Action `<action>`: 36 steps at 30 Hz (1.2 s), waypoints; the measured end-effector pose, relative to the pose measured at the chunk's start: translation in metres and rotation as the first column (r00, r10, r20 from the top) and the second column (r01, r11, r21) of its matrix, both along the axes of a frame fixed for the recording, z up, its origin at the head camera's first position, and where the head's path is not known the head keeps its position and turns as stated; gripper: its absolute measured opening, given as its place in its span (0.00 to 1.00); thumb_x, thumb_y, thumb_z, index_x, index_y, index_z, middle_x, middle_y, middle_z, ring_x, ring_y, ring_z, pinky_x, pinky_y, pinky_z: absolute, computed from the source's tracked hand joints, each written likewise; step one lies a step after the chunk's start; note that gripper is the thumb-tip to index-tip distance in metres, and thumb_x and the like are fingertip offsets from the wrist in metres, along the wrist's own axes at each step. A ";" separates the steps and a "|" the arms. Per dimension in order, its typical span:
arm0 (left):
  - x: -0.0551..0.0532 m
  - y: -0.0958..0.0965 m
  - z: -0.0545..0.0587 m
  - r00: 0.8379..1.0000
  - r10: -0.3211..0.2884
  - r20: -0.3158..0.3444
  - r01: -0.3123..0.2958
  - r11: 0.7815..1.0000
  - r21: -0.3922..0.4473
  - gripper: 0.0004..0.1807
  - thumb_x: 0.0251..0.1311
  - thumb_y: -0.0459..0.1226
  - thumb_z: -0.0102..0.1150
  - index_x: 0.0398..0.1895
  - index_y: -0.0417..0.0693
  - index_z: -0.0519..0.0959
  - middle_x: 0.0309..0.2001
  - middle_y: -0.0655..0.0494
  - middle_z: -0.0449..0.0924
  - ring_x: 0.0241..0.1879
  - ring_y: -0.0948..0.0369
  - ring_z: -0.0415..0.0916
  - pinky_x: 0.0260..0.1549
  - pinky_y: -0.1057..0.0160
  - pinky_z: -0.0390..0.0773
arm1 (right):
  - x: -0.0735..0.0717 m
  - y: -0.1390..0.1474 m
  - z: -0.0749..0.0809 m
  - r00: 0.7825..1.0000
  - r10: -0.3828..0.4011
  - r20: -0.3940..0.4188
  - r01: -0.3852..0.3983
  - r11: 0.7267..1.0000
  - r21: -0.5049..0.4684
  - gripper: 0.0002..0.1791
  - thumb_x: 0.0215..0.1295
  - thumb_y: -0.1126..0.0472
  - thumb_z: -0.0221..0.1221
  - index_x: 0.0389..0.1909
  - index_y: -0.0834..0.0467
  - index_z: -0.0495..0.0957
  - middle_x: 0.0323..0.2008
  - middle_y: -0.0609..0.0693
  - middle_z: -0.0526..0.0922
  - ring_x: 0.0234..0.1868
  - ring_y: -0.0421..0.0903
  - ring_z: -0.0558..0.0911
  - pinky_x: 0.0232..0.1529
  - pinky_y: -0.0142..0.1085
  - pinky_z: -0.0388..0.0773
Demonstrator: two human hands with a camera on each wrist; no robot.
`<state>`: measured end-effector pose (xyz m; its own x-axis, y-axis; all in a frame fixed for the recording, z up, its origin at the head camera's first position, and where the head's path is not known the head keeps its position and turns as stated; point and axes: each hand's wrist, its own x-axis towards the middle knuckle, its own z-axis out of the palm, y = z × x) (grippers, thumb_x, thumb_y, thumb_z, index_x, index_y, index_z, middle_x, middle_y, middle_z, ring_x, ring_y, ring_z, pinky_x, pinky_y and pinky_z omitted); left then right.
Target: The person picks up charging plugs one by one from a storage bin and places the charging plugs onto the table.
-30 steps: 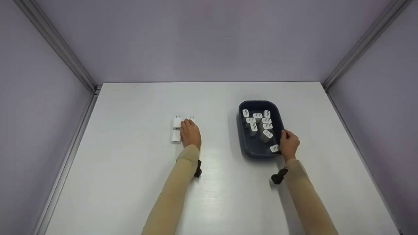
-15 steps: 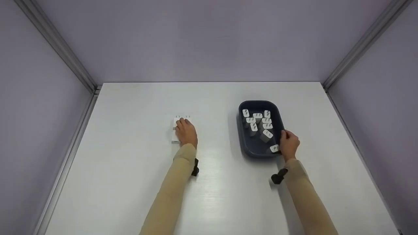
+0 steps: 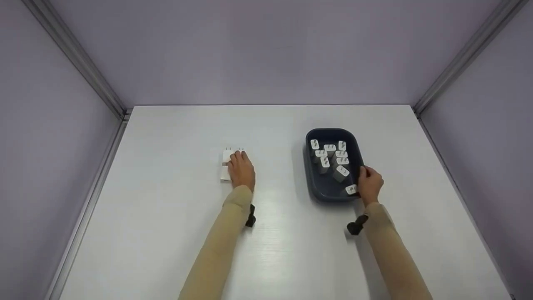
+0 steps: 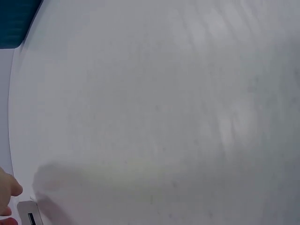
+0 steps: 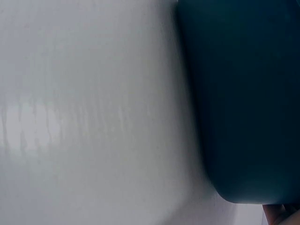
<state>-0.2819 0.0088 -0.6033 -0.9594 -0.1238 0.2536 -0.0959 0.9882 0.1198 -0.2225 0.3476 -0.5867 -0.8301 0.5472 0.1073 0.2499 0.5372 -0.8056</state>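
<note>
My left hand (image 3: 240, 163) lies over a white plug charger at mid-table, fingers curled round it; its prongs point away from me. That charger sits against a small group of white chargers (image 3: 225, 166) on its left. In the left wrist view only a fingertip (image 4: 9, 190) and a charger corner (image 4: 29, 216) show. My right hand (image 3: 367, 178) grips the near right rim of a dark blue tub (image 3: 329, 131), which holds several white chargers (image 3: 331, 158). The right wrist view shows the tub wall (image 5: 243, 93) and a bit of finger.
The white table (image 3: 175, 233) is walled by pale purple panels with metal corner posts at the left (image 3: 83, 62) and right (image 3: 462, 58). The tub's corner (image 4: 14, 23) shows at the top left of the left wrist view.
My left hand slid its charger leftward against the other chargers, then eased slightly back to the right. The right hand has stayed on the tub's rim.
</note>
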 end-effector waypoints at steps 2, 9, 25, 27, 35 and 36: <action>0.002 0.003 0.001 1.000 -0.026 -0.005 0.025 1.000 -0.011 0.20 0.66 0.39 0.54 0.59 0.39 0.72 0.54 0.46 0.74 0.55 0.52 0.71 0.52 0.56 0.75 | 0.000 0.000 0.000 1.000 0.000 0.007 0.001 1.000 -0.009 0.20 0.73 0.61 0.47 0.52 0.72 0.77 0.49 0.71 0.81 0.46 0.61 0.81 0.50 0.50 0.77; 0.010 0.013 -0.001 0.990 -0.130 -0.050 0.133 0.989 0.064 0.18 0.64 0.37 0.56 0.55 0.37 0.74 0.55 0.44 0.75 0.56 0.51 0.72 0.58 0.56 0.74 | 0.000 0.001 -0.001 1.000 0.006 -0.001 -0.007 1.000 -0.016 0.19 0.72 0.61 0.48 0.51 0.72 0.77 0.49 0.71 0.81 0.48 0.63 0.81 0.52 0.51 0.77; 0.015 0.017 -0.006 0.985 -0.170 -0.009 0.169 0.973 0.158 0.24 0.63 0.35 0.57 0.59 0.30 0.71 0.65 0.33 0.67 0.67 0.43 0.65 0.69 0.52 0.66 | 0.000 -0.001 0.001 1.000 0.000 -0.014 0.000 1.000 -0.018 0.19 0.72 0.62 0.48 0.52 0.73 0.77 0.49 0.72 0.80 0.49 0.64 0.81 0.54 0.52 0.76; 0.015 0.018 -0.004 0.984 -0.176 -0.020 0.177 0.968 0.178 0.23 0.63 0.35 0.56 0.59 0.30 0.71 0.65 0.33 0.67 0.67 0.43 0.64 0.69 0.52 0.65 | 0.000 -0.002 0.002 1.000 0.000 -0.015 0.000 1.000 -0.022 0.19 0.72 0.62 0.48 0.52 0.73 0.76 0.50 0.72 0.80 0.50 0.64 0.81 0.55 0.52 0.76; 0.027 0.032 0.003 0.954 -0.287 -0.087 0.297 0.942 0.156 0.21 0.62 0.35 0.56 0.57 0.33 0.73 0.62 0.36 0.70 0.65 0.45 0.67 0.69 0.55 0.66 | 0.001 -0.003 0.000 1.000 -0.010 0.007 0.010 0.999 -0.034 0.19 0.73 0.62 0.47 0.53 0.72 0.76 0.52 0.71 0.79 0.53 0.63 0.80 0.58 0.52 0.75; 0.029 0.035 0.005 0.948 -0.304 -0.094 0.316 0.934 0.166 0.21 0.62 0.34 0.55 0.57 0.33 0.73 0.62 0.37 0.71 0.65 0.45 0.67 0.69 0.56 0.66 | 0.001 -0.003 -0.001 1.000 -0.012 0.009 0.012 1.000 -0.029 0.19 0.73 0.62 0.47 0.53 0.72 0.76 0.52 0.71 0.79 0.54 0.63 0.80 0.58 0.52 0.75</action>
